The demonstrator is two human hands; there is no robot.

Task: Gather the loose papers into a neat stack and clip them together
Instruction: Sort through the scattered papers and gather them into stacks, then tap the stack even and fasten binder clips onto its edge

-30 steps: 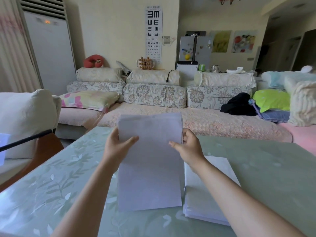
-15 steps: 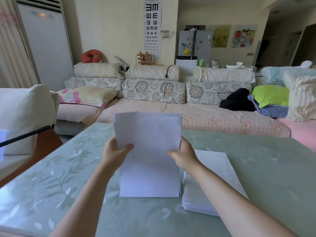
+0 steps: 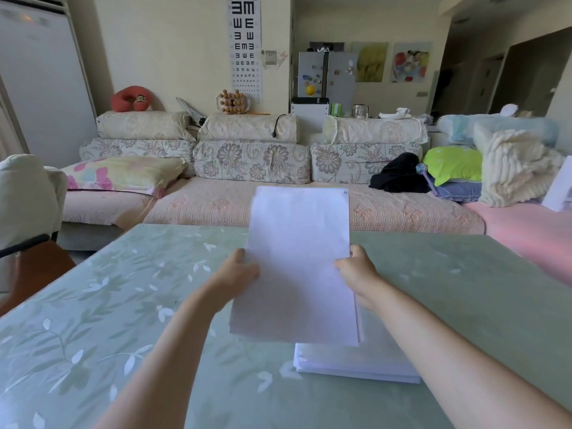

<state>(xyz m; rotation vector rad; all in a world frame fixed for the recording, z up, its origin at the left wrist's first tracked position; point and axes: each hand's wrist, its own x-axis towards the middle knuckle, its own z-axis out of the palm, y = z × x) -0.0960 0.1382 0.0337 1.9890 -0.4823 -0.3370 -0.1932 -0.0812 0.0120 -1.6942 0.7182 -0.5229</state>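
I hold a set of white papers (image 3: 298, 264) upright in the air above the green table (image 3: 123, 320). My left hand (image 3: 236, 275) grips its left edge and my right hand (image 3: 356, 272) grips its right edge, thumbs on the near face. Below and slightly to the right lies a stack of white papers (image 3: 356, 363) flat on the table; the held sheets and my right forearm cover most of it. No clip is in view.
The table has a pale leaf pattern under glass. A floral sofa (image 3: 247, 162) with cushions runs behind its far edge. A wooden chair (image 3: 31, 274) stands at the left. A cream blanket (image 3: 517, 168) lies at the right.
Both hands have carried the held papers to the right, so that they now hang over the stack on the table. The view has shifted as well.
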